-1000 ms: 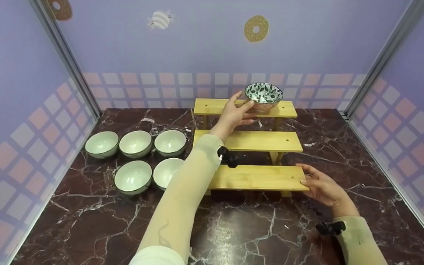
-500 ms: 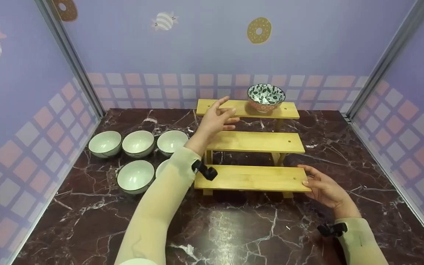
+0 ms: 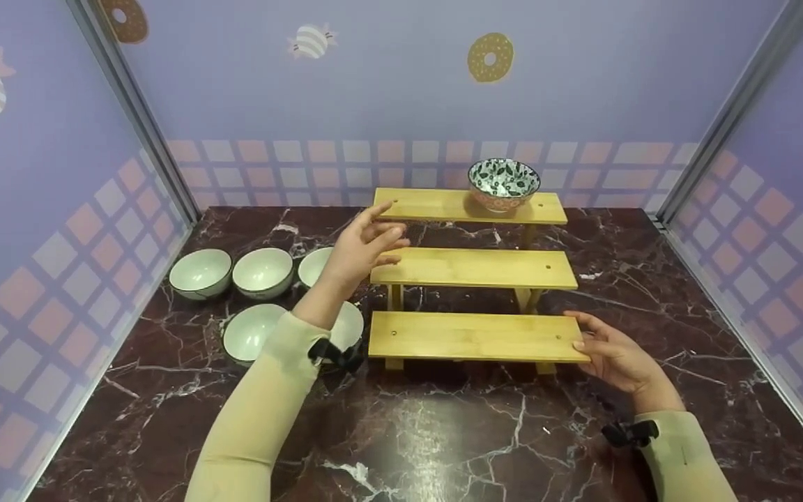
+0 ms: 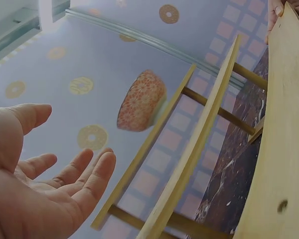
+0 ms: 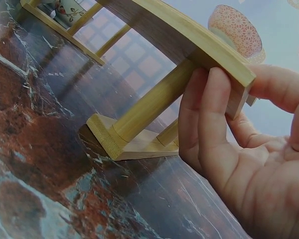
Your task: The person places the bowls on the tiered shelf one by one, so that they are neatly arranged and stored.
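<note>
Left hand [image 3: 361, 249] has moved away from the patterned bowl [image 3: 504, 187] to the left side of the wooden shelf [image 3: 485, 268], fingers loose, holding nothing. Bowl sits upright on shelf's top step [image 3: 436, 206]. Right hand [image 3: 616, 361] pinches shelf's bottom step [image 3: 471, 336], right end. Pale bowls [image 3: 201, 272] left of shelf.

No legible text, label, brand, number or sign in any of the three views.
</note>
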`<state>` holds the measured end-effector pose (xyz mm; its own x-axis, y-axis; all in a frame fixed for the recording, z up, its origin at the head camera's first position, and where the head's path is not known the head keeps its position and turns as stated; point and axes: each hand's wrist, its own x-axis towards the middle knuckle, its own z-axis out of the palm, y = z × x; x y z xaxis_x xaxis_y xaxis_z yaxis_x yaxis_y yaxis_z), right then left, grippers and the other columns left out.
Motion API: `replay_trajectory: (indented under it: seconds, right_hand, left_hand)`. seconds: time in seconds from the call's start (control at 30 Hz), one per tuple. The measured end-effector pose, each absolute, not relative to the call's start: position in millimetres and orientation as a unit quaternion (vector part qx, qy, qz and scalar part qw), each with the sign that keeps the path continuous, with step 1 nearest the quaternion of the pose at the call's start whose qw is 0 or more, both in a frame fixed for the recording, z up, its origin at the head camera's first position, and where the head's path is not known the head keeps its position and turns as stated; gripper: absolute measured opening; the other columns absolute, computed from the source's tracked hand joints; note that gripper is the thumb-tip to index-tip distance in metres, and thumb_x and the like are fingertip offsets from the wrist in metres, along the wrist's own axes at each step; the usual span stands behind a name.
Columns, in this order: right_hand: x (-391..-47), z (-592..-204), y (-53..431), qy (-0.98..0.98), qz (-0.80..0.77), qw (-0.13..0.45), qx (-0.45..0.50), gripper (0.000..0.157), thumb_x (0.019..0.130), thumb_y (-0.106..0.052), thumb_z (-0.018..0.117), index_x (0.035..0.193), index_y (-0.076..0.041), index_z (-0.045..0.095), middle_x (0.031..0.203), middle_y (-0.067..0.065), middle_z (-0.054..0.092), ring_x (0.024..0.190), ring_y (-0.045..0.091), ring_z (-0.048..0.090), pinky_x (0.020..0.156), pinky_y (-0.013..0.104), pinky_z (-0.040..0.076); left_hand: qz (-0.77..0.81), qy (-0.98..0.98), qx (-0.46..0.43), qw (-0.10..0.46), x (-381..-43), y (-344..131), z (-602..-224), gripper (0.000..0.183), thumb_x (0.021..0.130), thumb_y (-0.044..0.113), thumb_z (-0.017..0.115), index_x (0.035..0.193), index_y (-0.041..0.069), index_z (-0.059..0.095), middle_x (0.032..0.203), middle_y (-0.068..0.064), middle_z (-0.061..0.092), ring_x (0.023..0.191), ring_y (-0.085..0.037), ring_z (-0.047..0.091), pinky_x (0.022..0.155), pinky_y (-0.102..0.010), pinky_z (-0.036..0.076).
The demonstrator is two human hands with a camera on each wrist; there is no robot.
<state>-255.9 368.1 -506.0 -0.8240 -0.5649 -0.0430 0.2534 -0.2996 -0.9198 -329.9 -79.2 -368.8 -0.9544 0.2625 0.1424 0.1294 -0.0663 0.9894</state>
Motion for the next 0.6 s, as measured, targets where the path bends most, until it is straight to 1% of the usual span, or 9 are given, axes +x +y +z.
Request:
replay_trajectory:
  seconds: [0.07, 0.13, 0.23, 0.4, 0.5, 0.6]
  right_hand:
    - [-256, -505, 368, 0.531, -0.793, 0.259, -0.148, 0.051, 0.106, 0.008, 0.034, 0.148, -0.019, 0.041, 0.122, 0.003, 0.063, 0.097, 0.012, 0.074, 0.083, 0.023, 0.064]
    - [-256, -505, 368, 0.526, -0.795, 0.262, -0.149, 0.051, 0.106, 0.009, 0.034, 0.148, -0.019, 0.041, 0.122, 0.003, 0.063, 0.099, 0.013, 0.074, 0.084, 0.023, 0.065]
    - [-255, -503, 367, 0.522, -0.798, 0.263, -0.147, 0.050, 0.106, 0.009, 0.035, 0.147, -0.019, 0.042, 0.123, 0.004, 0.062, 0.101, 0.014, 0.074, 0.085, 0.023, 0.065]
    - [-255, -502, 367, 0.529, -0.795, 0.262, -0.139, 0.050, 0.106, 0.007, 0.036, 0.148, -0.020, 0.042, 0.123, 0.004, 0.061, 0.100, 0.013, 0.074, 0.084, 0.023, 0.065]
    - [-255, -503, 367, 0.530, -0.794, 0.264, -0.140, 0.051, 0.106, 0.007, 0.036, 0.148, -0.021, 0.042, 0.123, 0.003, 0.062, 0.100, 0.013, 0.073, 0.084, 0.023, 0.064]
    - [-255, -503, 367, 0.527, -0.795, 0.264, -0.143, 0.051, 0.106, 0.007, 0.035, 0.147, -0.022, 0.043, 0.122, 0.003, 0.063, 0.099, 0.012, 0.073, 0.082, 0.022, 0.064]
  left_hand:
    - [0.713, 0.685, 0.144, 0.038, -325, -91, -371, 0.065, 0.104, 0.015, 0.061, 0.162, 0.009, 0.031, 0.143, -0.024, 0.057, 0.126, -0.042, 0.063, 0.099, -0.045, 0.063]
    - [0.711, 0.688, 0.141, 0.030, -319, -102, -373, 0.064, 0.104, 0.015, 0.061, 0.161, 0.009, 0.031, 0.144, -0.025, 0.057, 0.125, -0.040, 0.064, 0.098, -0.043, 0.064]
    - [0.712, 0.688, 0.138, 0.019, -311, -118, -376, 0.063, 0.105, 0.014, 0.060, 0.161, 0.011, 0.033, 0.143, -0.025, 0.057, 0.124, -0.037, 0.066, 0.095, -0.038, 0.065]
    - [0.717, 0.685, 0.129, -0.001, -297, -143, -379, 0.062, 0.105, 0.012, 0.059, 0.161, 0.011, 0.033, 0.140, -0.024, 0.058, 0.122, -0.034, 0.067, 0.094, -0.035, 0.065]
    - [0.718, 0.686, 0.115, -0.012, -289, -157, -382, 0.061, 0.105, 0.011, 0.058, 0.161, 0.010, 0.032, 0.140, -0.025, 0.058, 0.122, -0.033, 0.067, 0.096, -0.038, 0.064]
    - [0.718, 0.689, 0.097, -0.019, -280, -172, -387, 0.062, 0.105, 0.012, 0.059, 0.161, 0.012, 0.032, 0.139, -0.021, 0.059, 0.120, -0.029, 0.068, 0.100, -0.040, 0.063]
